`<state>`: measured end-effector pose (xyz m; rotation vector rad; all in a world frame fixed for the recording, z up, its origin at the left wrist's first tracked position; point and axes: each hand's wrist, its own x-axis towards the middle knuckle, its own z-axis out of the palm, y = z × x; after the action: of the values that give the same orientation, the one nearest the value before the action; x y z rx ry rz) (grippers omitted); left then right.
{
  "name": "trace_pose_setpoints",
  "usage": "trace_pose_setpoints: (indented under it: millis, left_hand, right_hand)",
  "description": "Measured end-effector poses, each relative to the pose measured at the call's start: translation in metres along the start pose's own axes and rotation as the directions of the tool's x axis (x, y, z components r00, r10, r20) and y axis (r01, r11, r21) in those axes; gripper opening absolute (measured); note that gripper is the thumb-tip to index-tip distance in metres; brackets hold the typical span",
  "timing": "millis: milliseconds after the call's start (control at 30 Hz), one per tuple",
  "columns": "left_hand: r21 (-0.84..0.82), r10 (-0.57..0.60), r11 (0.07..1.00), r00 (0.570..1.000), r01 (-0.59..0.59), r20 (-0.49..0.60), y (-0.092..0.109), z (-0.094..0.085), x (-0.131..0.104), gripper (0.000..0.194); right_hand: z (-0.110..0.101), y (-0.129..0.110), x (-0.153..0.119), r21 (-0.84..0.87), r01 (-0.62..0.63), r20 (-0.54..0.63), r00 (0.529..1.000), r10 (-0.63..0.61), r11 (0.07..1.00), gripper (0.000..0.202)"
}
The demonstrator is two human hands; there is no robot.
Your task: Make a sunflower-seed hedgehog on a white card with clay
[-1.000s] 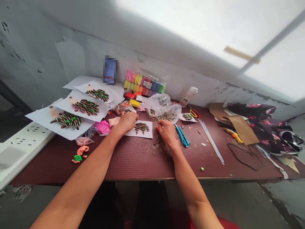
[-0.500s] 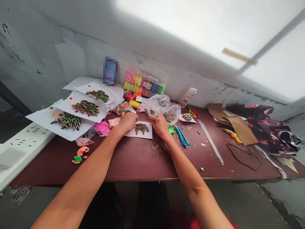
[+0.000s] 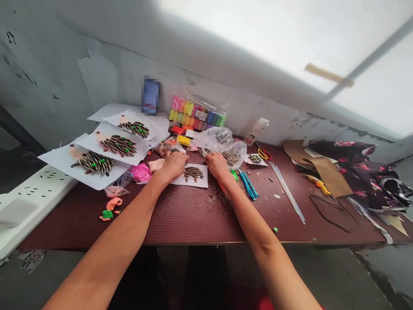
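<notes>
A small white card [image 3: 200,182] lies on the dark red table, with a seed-covered hedgehog shape [image 3: 193,173] on it. My left hand [image 3: 175,164] rests on the card's left part, fingers bent; what is under the fingertips is hidden. Just beyond the card's right edge is my right hand [image 3: 217,164], its fingers closed together beside the seeds; anything between them is too small to make out. Striped seeds [image 3: 230,159] lie in a clear plastic bag [image 3: 240,150] behind and right of that hand.
Finished-looking hedgehog sheets [image 3: 97,183] lie at the left by a white power strip [image 3: 48,189]. Coloured clay packs [image 3: 196,115] lean on the wall. Right are a blue cutter [image 3: 248,185], scissors [image 3: 264,153], clear sticks [image 3: 288,193], a bottle [image 3: 256,131] and flowered cloth [image 3: 364,172].
My right hand has shifted slightly, and an orange-red item now shows beneath my right wrist. The whole view has moved a little; my left hand stays on the card.
</notes>
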<state>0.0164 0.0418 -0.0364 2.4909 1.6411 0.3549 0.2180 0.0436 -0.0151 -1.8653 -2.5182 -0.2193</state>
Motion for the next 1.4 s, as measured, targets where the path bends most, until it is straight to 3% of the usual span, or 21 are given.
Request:
trace_pose_setpoints:
  millis: [167,267,400,600,733,933,1200,1400]
  left_hand:
    - [-0.001,0.007,1.0,1.0,-0.007,-0.008,-0.001,0.001,0.0,0.027]
    - [0.013,0.003,1.0,1.0,-0.003,-0.001,-0.001,0.001,0.0,0.028]
    - [-0.001,0.002,1.0,1.0,-0.002,-0.012,-0.002,0.003,0.0,0.028]
    - [-0.013,0.01,1.0,0.999,-0.011,-0.035,-0.004,0.006,0.001,0.025]
    - [-0.007,0.007,1.0,1.0,-0.008,-0.024,-0.003,0.005,0.0,0.027]
    - [-0.005,-0.006,1.0,1.0,0.006,-0.018,-0.001,0.002,-0.001,0.028]
    - [-0.011,0.005,1.0,1.0,-0.005,-0.016,-0.002,0.003,0.0,0.028]
    - [-0.013,-0.003,1.0,0.999,0.003,-0.037,-0.002,0.004,-0.001,0.029]
  right_hand:
    - [-0.002,-0.001,-0.006,0.088,-0.042,-0.045,0.998,0.046,0.995,0.028]
    - [-0.004,0.0,-0.017,0.282,-0.084,-0.125,0.985,0.123,0.956,0.027]
    - [-0.007,0.001,-0.035,0.55,-0.006,-0.2,0.97,0.139,0.835,0.027]
    - [-0.008,0.0,-0.048,0.788,-0.036,-0.079,0.984,0.159,0.614,0.03]
    - [-0.005,0.002,-0.056,0.842,-0.02,-0.055,0.991,0.123,0.54,0.029]
    - [-0.009,-0.001,-0.07,0.712,0.07,-0.205,0.972,0.112,0.699,0.016]
    - [-0.002,-0.009,-0.072,0.66,0.093,-0.179,0.983,0.036,0.745,0.025]
    - [0.0,-0.012,-0.077,0.636,0.023,-0.124,0.99,0.072,0.771,0.015]
